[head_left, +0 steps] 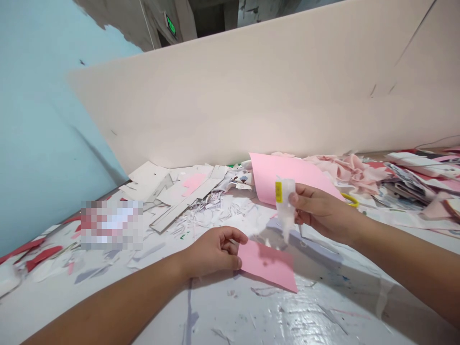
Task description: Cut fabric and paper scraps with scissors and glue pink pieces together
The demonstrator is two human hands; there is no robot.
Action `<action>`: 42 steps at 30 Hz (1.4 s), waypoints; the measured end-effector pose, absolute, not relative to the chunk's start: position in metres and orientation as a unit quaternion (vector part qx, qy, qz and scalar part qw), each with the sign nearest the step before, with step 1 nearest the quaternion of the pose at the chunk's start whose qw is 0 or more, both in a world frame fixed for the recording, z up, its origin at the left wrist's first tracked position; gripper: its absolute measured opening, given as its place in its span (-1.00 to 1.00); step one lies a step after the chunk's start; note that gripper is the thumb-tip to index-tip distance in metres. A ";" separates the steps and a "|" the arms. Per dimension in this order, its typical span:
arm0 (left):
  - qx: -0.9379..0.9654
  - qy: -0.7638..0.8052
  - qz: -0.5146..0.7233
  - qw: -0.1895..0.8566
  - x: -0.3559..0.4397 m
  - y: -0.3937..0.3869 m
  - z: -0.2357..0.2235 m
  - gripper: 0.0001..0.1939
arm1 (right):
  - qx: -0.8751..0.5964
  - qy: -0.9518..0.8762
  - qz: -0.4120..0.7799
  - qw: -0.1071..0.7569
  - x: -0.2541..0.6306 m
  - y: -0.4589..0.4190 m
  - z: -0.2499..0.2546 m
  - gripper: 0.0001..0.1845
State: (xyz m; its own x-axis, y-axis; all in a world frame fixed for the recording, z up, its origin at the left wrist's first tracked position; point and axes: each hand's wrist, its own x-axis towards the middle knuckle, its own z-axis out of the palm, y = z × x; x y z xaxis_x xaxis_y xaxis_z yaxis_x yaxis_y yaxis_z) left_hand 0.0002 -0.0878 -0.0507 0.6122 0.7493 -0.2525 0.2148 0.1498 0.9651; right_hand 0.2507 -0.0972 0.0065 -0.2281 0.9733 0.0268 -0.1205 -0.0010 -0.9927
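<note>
Between the thumb and fingers of my left hand (219,251) is the left edge of a small pink sheet of paper (269,266), which lies low over the white table. My right hand (319,208) grips a translucent white glue bottle (285,203) with a yellow label, its narrow nozzle pointing down just above the pink sheet. Behind the bottle stands a larger pink sheet (264,175), slightly curled. Yellow scissor-like handles (350,199) show partly beyond my right wrist.
White cardboard offcuts (190,199) and paper shreds are heaped at the back left. Crumpled pink fabric (354,172) and piled scraps (417,179) lie at the back right. Red scraps (43,257) lie at the left. A pale partition (251,96) rises behind the table (215,311).
</note>
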 end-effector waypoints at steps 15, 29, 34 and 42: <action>0.645 0.393 0.196 0.625 0.006 -0.093 -0.045 -0.52 | -0.432 -0.546 0.543 0.470 0.238 -0.102 -0.006 -0.76; 0.810 0.416 0.171 0.377 0.015 -0.111 -0.039 -0.62 | -0.429 -0.476 0.566 0.519 0.223 -0.108 -0.018 -0.73; 0.880 0.375 0.196 0.217 0.015 -0.119 -0.038 -0.64 | -0.412 -0.393 0.617 0.543 0.217 -0.108 -0.027 -0.73; 0.963 0.219 0.129 0.085 0.014 -0.132 -0.039 -0.78 | -0.423 -0.313 0.627 0.575 0.216 -0.100 -0.041 -0.79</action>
